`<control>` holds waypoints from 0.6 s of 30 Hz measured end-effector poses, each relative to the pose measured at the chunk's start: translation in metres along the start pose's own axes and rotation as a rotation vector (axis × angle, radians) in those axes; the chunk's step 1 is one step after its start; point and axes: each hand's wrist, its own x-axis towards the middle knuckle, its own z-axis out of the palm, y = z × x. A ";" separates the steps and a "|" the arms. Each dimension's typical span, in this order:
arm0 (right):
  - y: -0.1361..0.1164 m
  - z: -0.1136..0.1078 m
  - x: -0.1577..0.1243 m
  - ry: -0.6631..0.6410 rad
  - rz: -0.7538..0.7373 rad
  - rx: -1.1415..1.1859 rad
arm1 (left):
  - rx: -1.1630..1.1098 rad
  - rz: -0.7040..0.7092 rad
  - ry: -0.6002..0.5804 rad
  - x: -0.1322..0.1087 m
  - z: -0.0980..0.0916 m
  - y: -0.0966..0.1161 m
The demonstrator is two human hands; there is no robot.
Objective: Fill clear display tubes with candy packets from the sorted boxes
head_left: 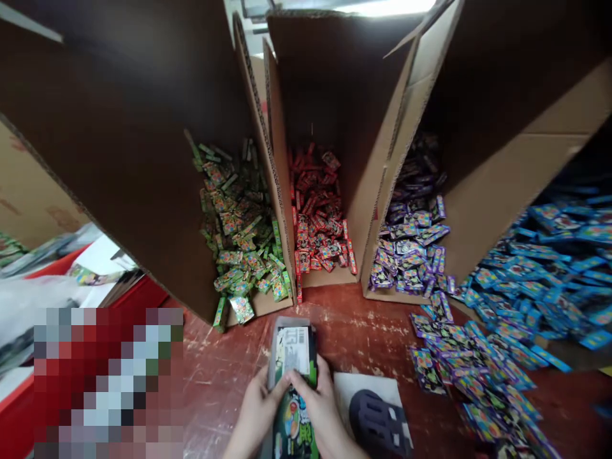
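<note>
My left hand (pixel 257 408) and my right hand (pixel 324 408) both grip one flat printed package (pixel 295 347), low in the middle of the view. It is dark with green and colourful print, and a white barcode label covers its far end. Both thumbs press on its front face, close together, while the other fingers wrap its sides and are partly hidden. Clear plastic seems to show along its left edge. Close by my right hand, a pale sheet with a dark printed shape (pixel 370 411) lies on the red-brown surface (pixel 220 382).
Tall open cartons hold small green packs (pixel 243 245), red packs (pixel 320 220) and purple packs (pixel 406 248). Blue packs (pixel 559 268) heap up at the right. Loose purple packs (pixel 478 382) spill over the surface. At left stands a red bin (pixel 115 322) with papers and plastic; a blurred patch hides part.
</note>
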 end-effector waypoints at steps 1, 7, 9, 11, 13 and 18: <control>-0.012 0.001 -0.001 -0.039 -0.036 -0.038 | -0.080 0.022 0.038 -0.005 0.001 0.006; -0.019 -0.005 -0.021 -0.039 -0.290 -0.307 | -0.081 0.183 0.288 -0.017 0.007 0.009; 0.004 -0.006 -0.024 0.072 -0.264 -0.437 | -0.030 0.185 0.323 -0.011 0.012 -0.003; 0.020 -0.006 -0.022 0.132 -0.198 -0.554 | -0.005 0.157 0.367 -0.004 0.016 -0.012; 0.021 -0.007 -0.015 0.066 -0.146 -0.619 | 0.037 0.105 0.384 0.001 0.016 -0.011; -0.031 -0.018 0.006 -0.112 -0.319 -0.813 | -0.041 -0.138 -0.001 -0.001 0.012 0.005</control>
